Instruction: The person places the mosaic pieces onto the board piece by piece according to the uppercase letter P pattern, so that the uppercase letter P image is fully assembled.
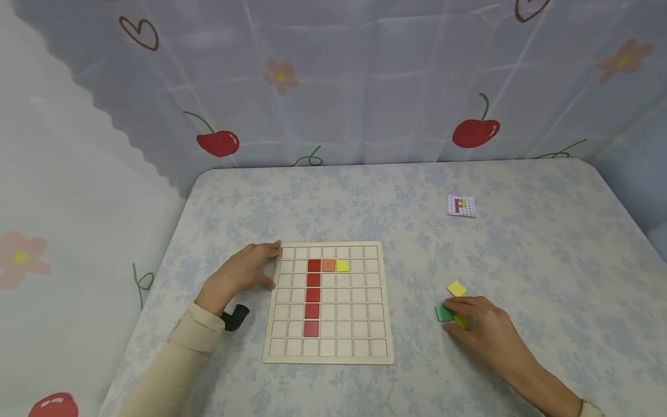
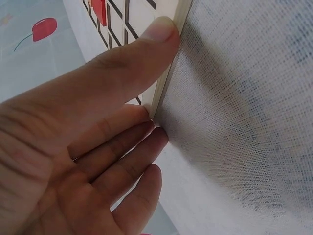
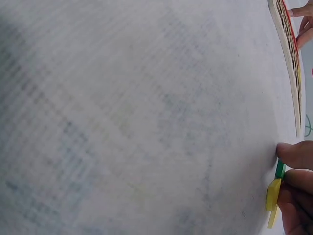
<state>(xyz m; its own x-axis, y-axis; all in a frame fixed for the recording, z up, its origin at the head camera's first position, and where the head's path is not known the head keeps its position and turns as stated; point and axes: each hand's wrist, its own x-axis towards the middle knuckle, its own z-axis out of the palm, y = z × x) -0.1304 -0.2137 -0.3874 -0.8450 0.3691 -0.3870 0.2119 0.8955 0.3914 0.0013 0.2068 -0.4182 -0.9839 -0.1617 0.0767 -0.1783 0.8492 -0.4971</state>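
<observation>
A pale wooden grid board (image 1: 361, 313) lies on the table. It bears a column of several red square tiles (image 1: 312, 295), with an orange square (image 1: 329, 265) and a yellow quarter-round tile (image 1: 342, 266) beside the top one. My left hand (image 1: 237, 273) touches the board's left edge, thumb on the edge and fingertips by the far corner. Right of the board, my right hand (image 1: 484, 330) pinches a green tile (image 1: 443, 313) between thumb and forefinger. One yellow tile (image 1: 461, 321) shows partly under those fingers, and another yellow tile (image 1: 457, 288) lies just beyond them.
A small card (image 1: 461, 205) printed with a coloured grid pattern lies toward the table's far right. By the left wrist is a curved black object (image 1: 237, 317). A cherry-and-flower curtain (image 1: 359, 104) hangs behind the table's back edge.
</observation>
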